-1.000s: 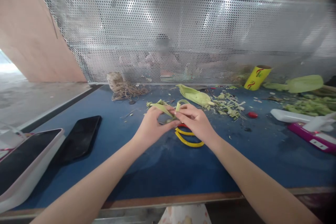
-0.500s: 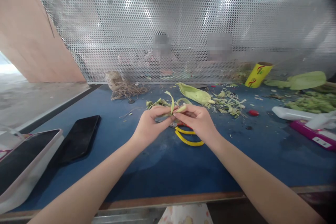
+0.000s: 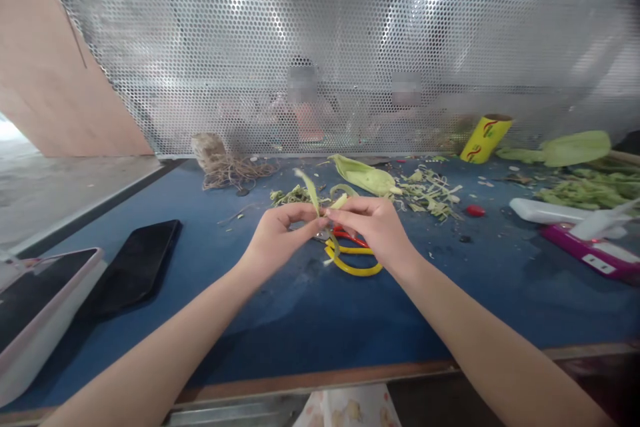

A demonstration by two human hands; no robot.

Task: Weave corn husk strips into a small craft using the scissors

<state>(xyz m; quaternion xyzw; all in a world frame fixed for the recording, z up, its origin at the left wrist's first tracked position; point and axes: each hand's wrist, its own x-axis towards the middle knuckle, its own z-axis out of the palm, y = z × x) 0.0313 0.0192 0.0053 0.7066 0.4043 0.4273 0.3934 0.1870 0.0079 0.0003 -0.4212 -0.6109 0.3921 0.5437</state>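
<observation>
My left hand (image 3: 275,235) pinches a pale green leaf strip (image 3: 309,189) that looks like corn husk; one end points up between thumb and fingers. Closed on the same strip, my right hand (image 3: 376,230) meets the left at the fingertips. A limp end of it hangs below the fingers. Under the hands lie scissors with yellow and red handles (image 3: 354,270), their blades mostly hidden. Just behind are a folded green husk (image 3: 367,177) and a small heap of curled green scraps (image 3: 290,196).
Shredded strips (image 3: 433,193) and a red bit (image 3: 475,211) lie to the right, near a yellow roll (image 3: 485,140) and a purple power strip (image 3: 593,257). Twine (image 3: 233,173) sits back left, a black phone (image 3: 135,267) nearer. A perforated metal screen (image 3: 200,47) stands behind.
The strip's upper end now leans further left, and a limp end shows hanging below the fingers over the scissors handles. The view has shifted slightly; both hands stay together.
</observation>
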